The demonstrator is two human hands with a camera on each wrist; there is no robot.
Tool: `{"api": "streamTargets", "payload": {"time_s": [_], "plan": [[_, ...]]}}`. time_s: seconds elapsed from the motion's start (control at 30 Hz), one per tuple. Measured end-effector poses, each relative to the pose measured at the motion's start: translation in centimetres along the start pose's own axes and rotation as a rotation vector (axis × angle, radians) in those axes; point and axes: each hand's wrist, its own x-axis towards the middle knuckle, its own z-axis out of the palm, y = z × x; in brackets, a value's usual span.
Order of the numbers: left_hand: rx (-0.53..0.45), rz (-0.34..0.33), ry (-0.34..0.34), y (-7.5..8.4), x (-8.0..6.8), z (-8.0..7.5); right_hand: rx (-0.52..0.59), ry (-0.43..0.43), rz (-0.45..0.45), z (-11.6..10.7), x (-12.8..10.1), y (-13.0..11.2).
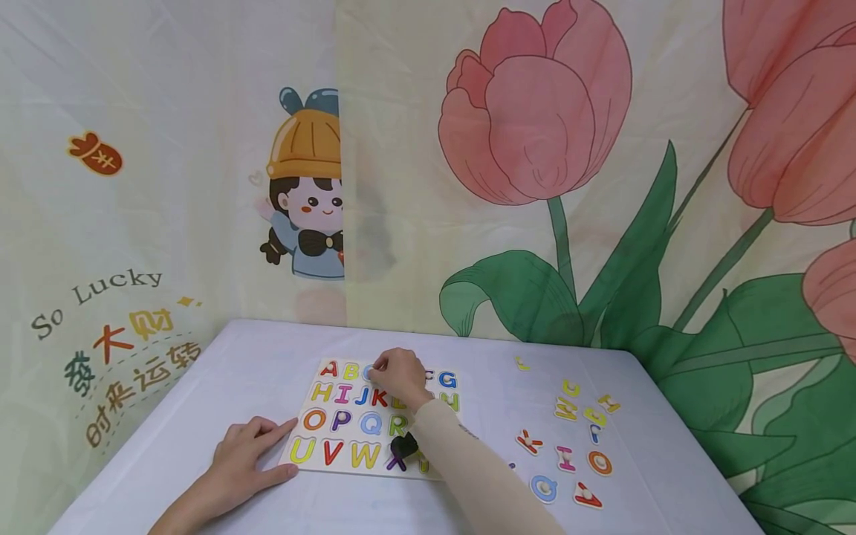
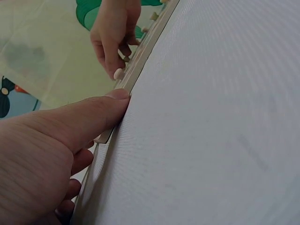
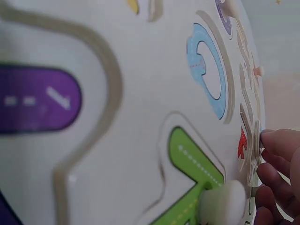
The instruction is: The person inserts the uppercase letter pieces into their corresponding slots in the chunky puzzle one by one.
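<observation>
A white wooden alphabet board (image 1: 356, 425) with coloured letters lies on the table. My left hand (image 1: 237, 464) is at its near left corner, index finger along the left side. In the left wrist view the thumb (image 2: 101, 110) presses the board's edge. My right hand (image 1: 401, 375) reaches over the top row beside the yellow B (image 1: 351, 371) and a blue letter partly hidden by the fingers. In the right wrist view it pinches a thin letter piece (image 3: 257, 140), seen edge-on, close over the board near a red letter (image 3: 242, 143). Which letter it is, I cannot tell.
Loose knobbed letters lie right of the board, among them a red K (image 1: 529, 442), pink I (image 1: 565, 459), orange O (image 1: 600, 463) and light blue Q (image 1: 543, 488). Yellow ones lie farther back. A printed cloth (image 1: 401, 223) hangs behind the table. The right forearm (image 1: 478, 464) covers the board's near right part.
</observation>
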Motion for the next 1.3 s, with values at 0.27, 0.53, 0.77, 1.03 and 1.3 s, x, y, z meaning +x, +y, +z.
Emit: {"api": "streamTargets", "payload": {"time_s": [0.27,0.53,0.77,1.03,1.3], "plan": [[0.004,-0.013,-0.019,0.0,0.0,0.0,-0.018,0.030,-0.004,0.4,0.0,0.0],[-0.002,-0.004,-0.009,-0.1,0.1,0.3,-0.032,0.032,-0.004,0.5,-0.2,0.1],[-0.013,-0.018,-0.018,-0.2,0.2,0.3,0.071,-0.059,-0.045,-0.9,-0.3,0.6],[-0.018,-0.034,-0.025,-0.2,0.2,0.5,0.156,-0.152,-0.175,-5.4,-1.0,2.2],[-0.009,-0.048,-0.035,-0.2,0.3,0.6,0.146,-0.193,-0.316,-11.9,-3.4,5.2]]}}
